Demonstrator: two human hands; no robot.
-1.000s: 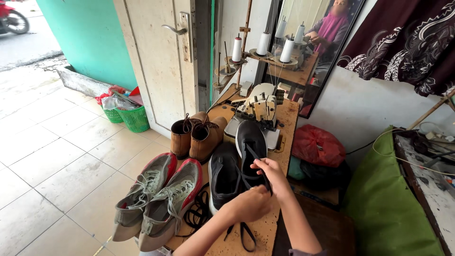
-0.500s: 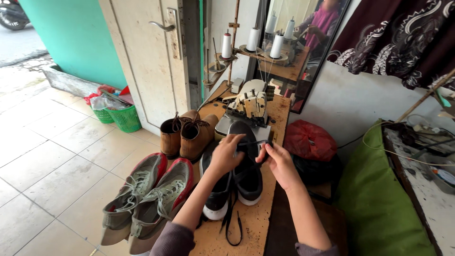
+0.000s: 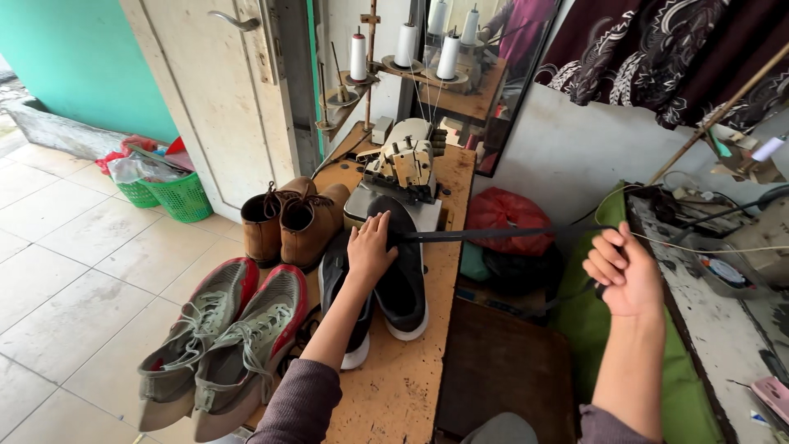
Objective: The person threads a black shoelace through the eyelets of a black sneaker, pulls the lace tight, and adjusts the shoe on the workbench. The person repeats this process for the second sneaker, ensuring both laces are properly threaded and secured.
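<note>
My left hand (image 3: pixel 370 247) is flat on the black shoe (image 3: pixel 400 271), fingers spread wide, pinning it to the wooden table (image 3: pixel 403 386). My right hand (image 3: pixel 625 275) is out to the right, well apart from the left, fist closed around the end of a black lace (image 3: pixel 493 234). The lace runs taut in a straight line from the shoe's collar, just beside my left fingertips, across to the right fist.

Step in hand, as I read it: pulling the lace out of the shoe, one hand anchoring, the other drawing. Looks mid-pull, since the lace end nearest the shoe sits at the opening.

Second black shoe (image 3: pixel 341 304) lies under my left wrist, touching the first. Brown boots (image 3: pixel 292 222) stand just left of my left hand; grey-and-red sneakers (image 3: pixel 222 337) sit further left, near my elbow. Sewing machine (image 3: pixel 403 164) is just beyond my left fingertips.

Next move needs a steady press on the shoe and a straight pull, keeping the lace clear of the machine.
</note>
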